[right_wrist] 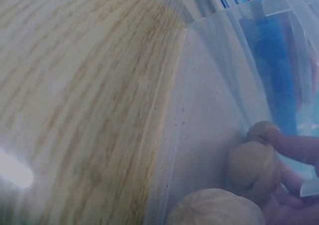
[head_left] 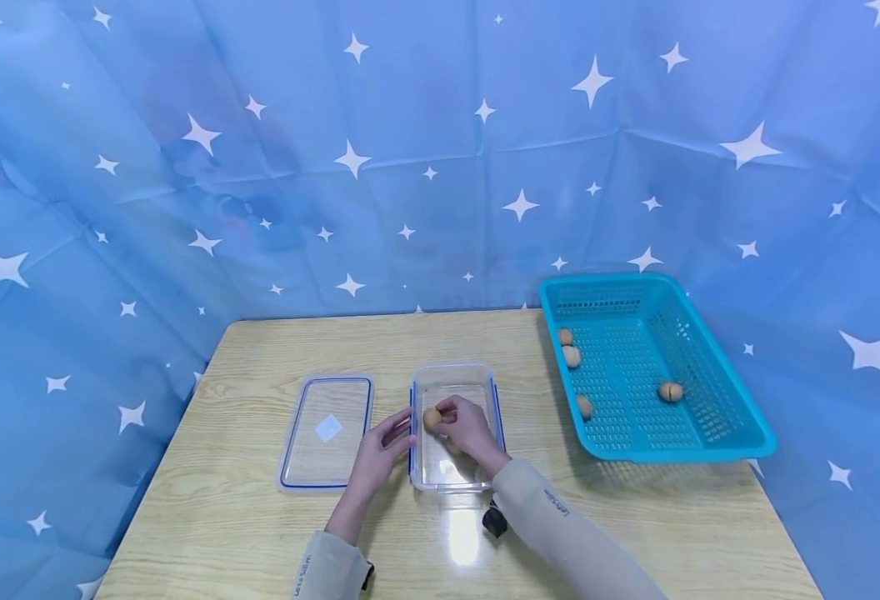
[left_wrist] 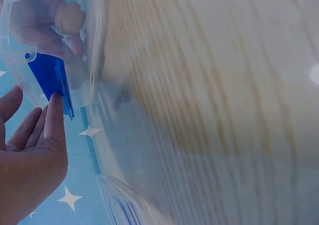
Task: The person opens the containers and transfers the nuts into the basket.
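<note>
My right hand (head_left: 468, 427) reaches into a clear plastic food container (head_left: 431, 471) and pinches a walnut (head_left: 432, 418) between thumb and fingers near the container's left wall. In the right wrist view, another walnut (right_wrist: 214, 209) lies on the container floor, close to the camera. My left hand (head_left: 382, 452) is at the outside of the left wall, its fingers extended. In the left wrist view, a fingertip of it touches the blue side latch (left_wrist: 50, 78). Part of the container's inside is hidden beneath the right hand.
A clear lid (head_left: 308, 462) with a blue seal lies flat on the wooden table (head_left: 207, 467), left of the container. At the right stands a turquoise basket (head_left: 620, 454) with several walnuts (head_left: 670, 392) in it. A blue star-patterned curtain (head_left: 440, 192) hangs behind the table.
</note>
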`<state>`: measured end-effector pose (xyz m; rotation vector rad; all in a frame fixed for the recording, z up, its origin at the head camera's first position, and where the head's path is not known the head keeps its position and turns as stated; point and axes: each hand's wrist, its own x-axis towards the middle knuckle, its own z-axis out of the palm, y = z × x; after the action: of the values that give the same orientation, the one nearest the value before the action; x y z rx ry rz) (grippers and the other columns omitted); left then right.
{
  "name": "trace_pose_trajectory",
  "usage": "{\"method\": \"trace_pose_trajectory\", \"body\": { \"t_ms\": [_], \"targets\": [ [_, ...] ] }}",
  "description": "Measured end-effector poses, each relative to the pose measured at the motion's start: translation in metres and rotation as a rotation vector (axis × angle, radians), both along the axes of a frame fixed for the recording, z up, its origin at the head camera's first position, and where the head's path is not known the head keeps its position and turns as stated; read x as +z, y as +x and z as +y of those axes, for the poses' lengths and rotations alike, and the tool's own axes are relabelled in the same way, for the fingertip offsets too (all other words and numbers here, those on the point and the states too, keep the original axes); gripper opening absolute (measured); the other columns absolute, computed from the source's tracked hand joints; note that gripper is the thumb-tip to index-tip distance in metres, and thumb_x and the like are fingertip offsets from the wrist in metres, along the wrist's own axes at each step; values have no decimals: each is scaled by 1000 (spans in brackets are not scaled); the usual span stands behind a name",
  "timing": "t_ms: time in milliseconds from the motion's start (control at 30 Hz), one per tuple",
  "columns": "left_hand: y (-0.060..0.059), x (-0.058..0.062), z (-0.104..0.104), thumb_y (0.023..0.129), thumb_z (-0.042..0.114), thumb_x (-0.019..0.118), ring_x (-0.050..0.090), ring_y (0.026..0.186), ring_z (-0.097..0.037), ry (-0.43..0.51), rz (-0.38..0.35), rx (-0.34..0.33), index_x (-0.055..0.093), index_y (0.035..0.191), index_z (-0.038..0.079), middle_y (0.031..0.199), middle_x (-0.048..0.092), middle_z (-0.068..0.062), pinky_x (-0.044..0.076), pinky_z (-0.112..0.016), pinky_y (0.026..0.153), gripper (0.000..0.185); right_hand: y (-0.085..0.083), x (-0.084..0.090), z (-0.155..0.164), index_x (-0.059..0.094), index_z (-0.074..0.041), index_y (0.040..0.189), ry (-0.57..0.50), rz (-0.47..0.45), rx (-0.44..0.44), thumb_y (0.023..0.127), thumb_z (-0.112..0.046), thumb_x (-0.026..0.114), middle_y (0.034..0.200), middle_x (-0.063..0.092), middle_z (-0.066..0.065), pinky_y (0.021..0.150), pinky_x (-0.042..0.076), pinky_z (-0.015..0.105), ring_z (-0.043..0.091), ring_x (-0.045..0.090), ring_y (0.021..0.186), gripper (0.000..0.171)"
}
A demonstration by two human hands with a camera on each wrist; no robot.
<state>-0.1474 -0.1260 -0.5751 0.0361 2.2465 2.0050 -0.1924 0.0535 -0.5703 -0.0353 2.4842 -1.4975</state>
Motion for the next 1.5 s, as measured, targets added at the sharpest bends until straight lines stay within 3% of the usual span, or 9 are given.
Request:
{"method": "trace_pose_trajectory", "body": {
  "t_ms": [300, 900, 1200, 1500],
  "targets": [
    [1, 1, 1, 92, -2, 64, 53, 133, -41, 8, -3, 1, 50, 142, -2, 144, 53, -25, 54, -26, 104, 52, -1, -4, -2, 66, -3, 118, 5, 26, 35, 81, -4, 78, 110, 72, 15, 87, 62, 36, 24, 70, 97, 39],
    [1, -2, 0, 92, -1, 64, 53, 133, -42, -14, 16, -4, 49, 142, -4, 144, 53, -26, 54, -28, 104, 52, 1, -2, 0, 67, -3, 117, -20, 37, 12, 83, -3, 76, 109, 71, 15, 85, 63, 34, 26, 69, 98, 36],
    [0, -1, 1, 93, -2, 63, 54, 132, -42, -12, 13, 2, 49, 142, -4, 143, 54, -26, 55, -29, 104, 51, -1, 15, 6, 67, 1, 117, -134, 76, -42, 81, 1, 76, 112, 71, 17, 81, 64, 30, 30, 72, 98, 37],
    [0, -2, 0, 93, 0, 64, 54, 132, -41, -27, 10, 9, 50, 142, -2, 144, 53, -25, 55, -29, 104, 50, -7, 47, 22, 67, -1, 118, -135, 131, -50, 84, -1, 75, 116, 70, 16, 82, 65, 33, 31, 71, 101, 35]
  ]
}}
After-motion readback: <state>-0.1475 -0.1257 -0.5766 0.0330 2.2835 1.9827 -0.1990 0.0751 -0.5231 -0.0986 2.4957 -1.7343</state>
